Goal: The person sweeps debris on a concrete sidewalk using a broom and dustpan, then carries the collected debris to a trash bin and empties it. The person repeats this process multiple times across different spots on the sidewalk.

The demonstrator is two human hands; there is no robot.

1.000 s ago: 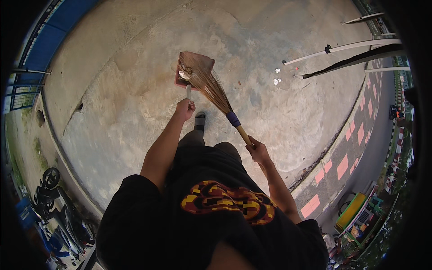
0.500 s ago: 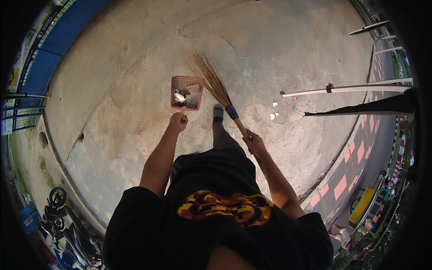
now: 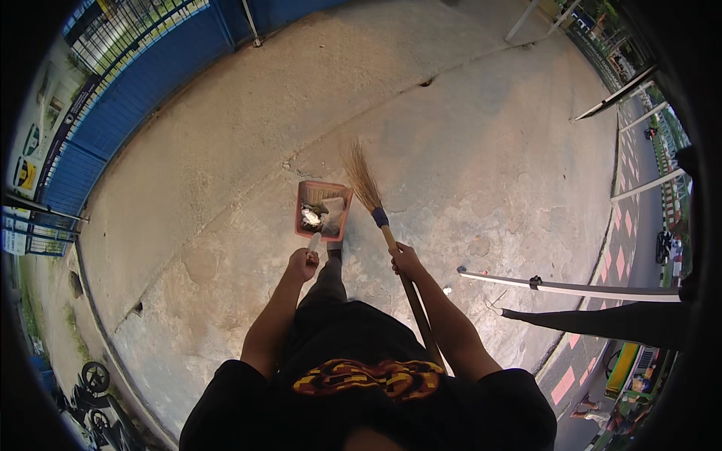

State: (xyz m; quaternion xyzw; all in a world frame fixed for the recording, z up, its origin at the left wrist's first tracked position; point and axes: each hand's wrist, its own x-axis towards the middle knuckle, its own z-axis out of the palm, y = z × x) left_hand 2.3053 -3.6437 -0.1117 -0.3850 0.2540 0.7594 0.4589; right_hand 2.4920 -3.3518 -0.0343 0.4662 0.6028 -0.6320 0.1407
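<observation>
My left hand [image 3: 303, 264] is closed around the short pale handle of a reddish plastic dustpan [image 3: 325, 187], held out in front of me. Crumpled white litter [image 3: 310, 216] and darker debris lie inside the pan, beside a greyish flat patch. In my right hand [image 3: 407, 261] is the wooden stick of a broom [image 3: 367, 184] with stiff tan bristles and a dark purple binding. The bristles point forward, close to the pan's right side, and the stick runs back under my right forearm. One leg [image 3: 325, 284] stretches forward, its foot partly hidden by the pan.
A small white scrap [image 3: 447, 290] lies on the cracked concrete near my right forearm. From the right reach a white pole [image 3: 571, 289] and a dark cloth [image 3: 594, 323]. A blue fence [image 3: 154, 109] stands far left, motorbikes [image 3: 96, 379] lower left, a yellow-green vehicle [image 3: 624, 370] lower right.
The view has shifted forward, so the fence shows more. The broom has swung more upright beside the dustpan, and my right hand has moved left. Both hands keep their hold.
</observation>
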